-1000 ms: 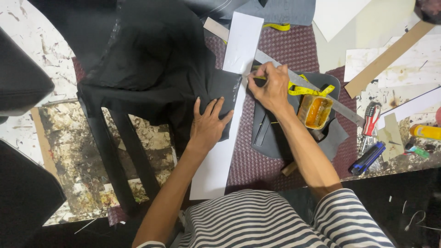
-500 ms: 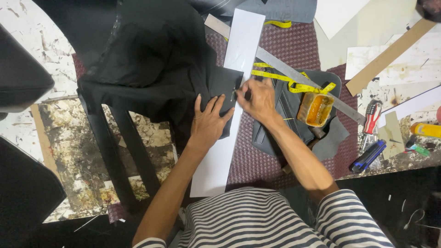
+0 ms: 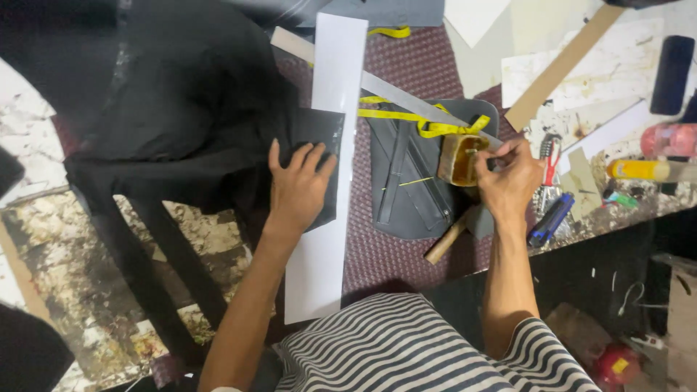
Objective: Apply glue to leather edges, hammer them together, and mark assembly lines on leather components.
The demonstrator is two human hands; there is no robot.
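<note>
Obs., standing beside the bench:

Left hand (image 3: 299,190): flat, fingers spread, palm down on a black leather piece (image 3: 319,156). It grips nothing; it only presses. The leather piece lies over the left edge of a long white strip (image 3: 328,167), which runs from the top of the bench down toward the person's striped shirt (image 3: 406,348).

Right hand (image 3: 508,178): fingers bunched at the rim of a small amber jar (image 3: 457,158), pinched together as if on something thin; what is between them is too small to tell. The hand touches or nearly touches the jar's right side.

The jar stands on a dark grey cut panel (image 3: 406,189) lying on the maroon mat (image 3: 421,69), to the right of the white strip. A yellow measuring tape (image 3: 425,122) loops across the top of the panel, just behind the jar. A long metal ruler (image 3: 396,93) lies diagonally, passing under the tape toward the jar.

A wooden handle (image 3: 449,238) sticks out from below the right hand, resting at the panel's lower edge. Just right of the hand: a blue knife (image 3: 552,218) and red-handled pliers (image 3: 549,156). Further right, near the bench edge, a yellow tube (image 3: 639,170).

Left of the left hand, a large heap of black material (image 3: 181,109) with straps hanging down over the speckled floor (image 3: 80,290)
</note>
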